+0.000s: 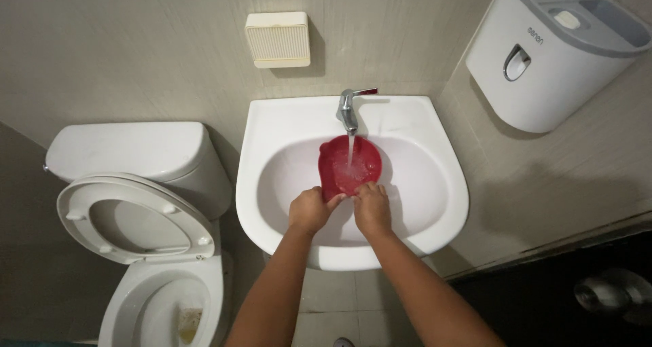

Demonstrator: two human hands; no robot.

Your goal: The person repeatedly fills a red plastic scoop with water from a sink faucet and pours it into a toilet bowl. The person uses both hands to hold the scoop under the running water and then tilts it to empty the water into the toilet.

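Item: red bowl [353,163], round, plastic-looking, held inside the white washbasin [448,204], directly under the tap [348,109]. A stream of water [351,147] falls from the tap into the bowl, splashing on its inner face. The bowl is tipped, its opening facing up and toward the viewer.

Left hand [311,210]: at the bowl's near rim, on the basin's left half; grip closed on the bowl's lower left edge, fingers curled over it.

Right hand [372,208]: just beside the left hand, also at the near rim; grip closed on the bowl's lower right edge. Both forearms reach in over the basin's front lip.

Tap: metal, single spout, with a dark red lever pointing away to the right, mounted at the back centre of the basin.

Fixtures placed relative to the basin:
- Toilet [163,299], white, to the left; seat and lid [129,214] raised against the cistern [129,150], which stands left of the basin's rear corner. A yellowish stain shows in the toilet's pan.
- Small cream vent-like box [277,39] with a ribbed front, on the wall above the basin.
- White and grey wall dispenser [550,55], above and to the right of the basin, on the side wall.
- Tiled wall [136,48], beige, behind the basin.
- Dark floor area with a blurred metal object [611,291], lower right of the basin; what it is cannot be told
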